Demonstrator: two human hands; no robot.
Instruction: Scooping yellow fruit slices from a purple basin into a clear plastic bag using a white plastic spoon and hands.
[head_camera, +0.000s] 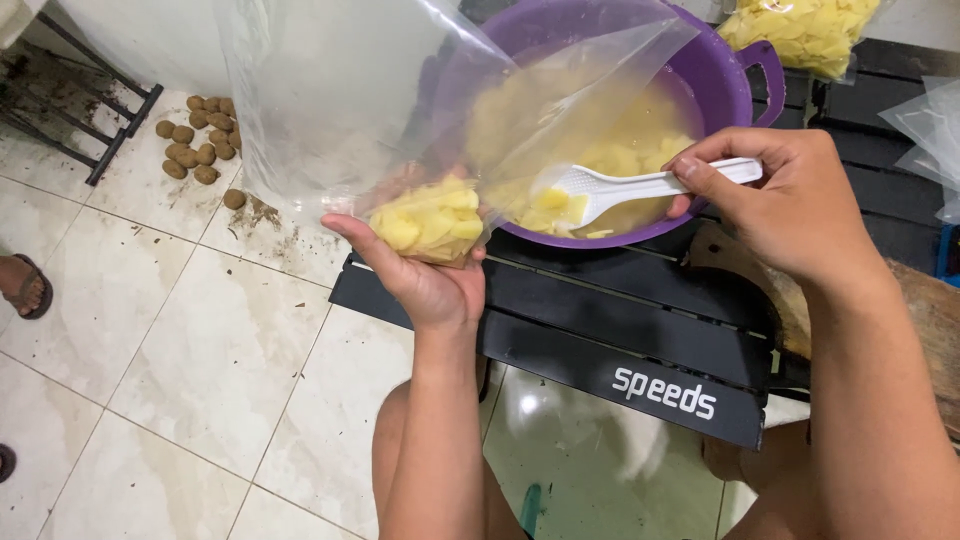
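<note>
Clear plastic bag (330, 110) held up over the near rim of a purple basin (725, 85), with only its bottom corner filled by pale yellow cut chunks (430, 222), likely potato; most of the bag empty and slack above. Cupped underneath, the left hand (425, 270), palm up, closed around the filled corner. Gripped by the handle in the right hand (790, 205), fingers wrapped tight, a white slotted plastic spoon (620, 187), its bowl carrying a few chunks and lying inside the bag's mouth, just over the basin. Plenty more yellow pieces (640, 150) sitting in cloudy water inside the basin, so, by the look of it, filling of this bag begun but far from finished. Beyond the basin at the top right, a bag already packed full of the same chunks (800, 30), suggesting at least one portion done; empty clear bags (930, 125) lying at the right edge. Underneath, a black slatted folding desk (600, 310) bearing the basin. On the dirty tiled floor (200, 380) to the left, a small heap of brown, unpeeled round tubers (198, 140) amid scattered soil. At the far left edge, another person's sandalled foot (22, 285).
</note>
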